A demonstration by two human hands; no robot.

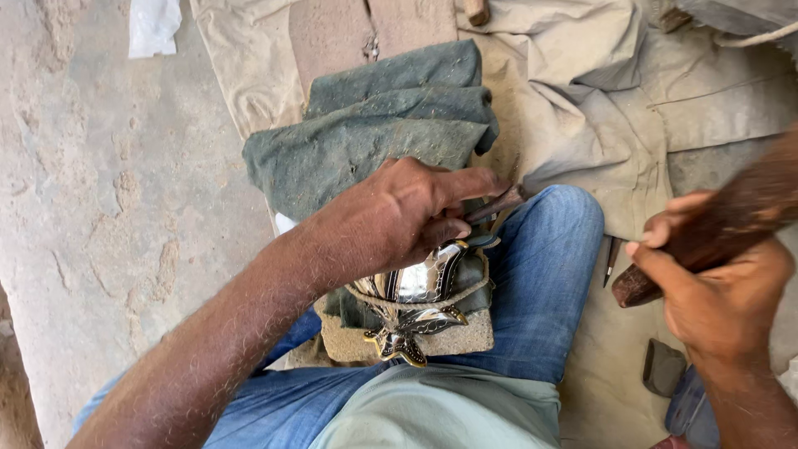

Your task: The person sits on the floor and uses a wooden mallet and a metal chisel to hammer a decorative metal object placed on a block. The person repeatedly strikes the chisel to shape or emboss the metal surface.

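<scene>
The left hand [399, 216] pinches a slim dark metal chisel [497, 204] between thumb and fingers, its tip pressed against a shiny engraved silver-and-brass metal piece [420, 287]. That piece rests on a tan padded block [453, 339] on the person's blue-jeaned lap. To the right, the right hand [719, 291] is wrapped tight round a thick brown wooden mallet [723, 229], raised well apart. A folded grey-green cloth [374, 125] lies beyond.

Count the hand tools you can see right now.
3: a chisel in the left hand, a wooden mallet in the right hand, and a thin tool lying beside the knee. Others may be hidden.
</scene>
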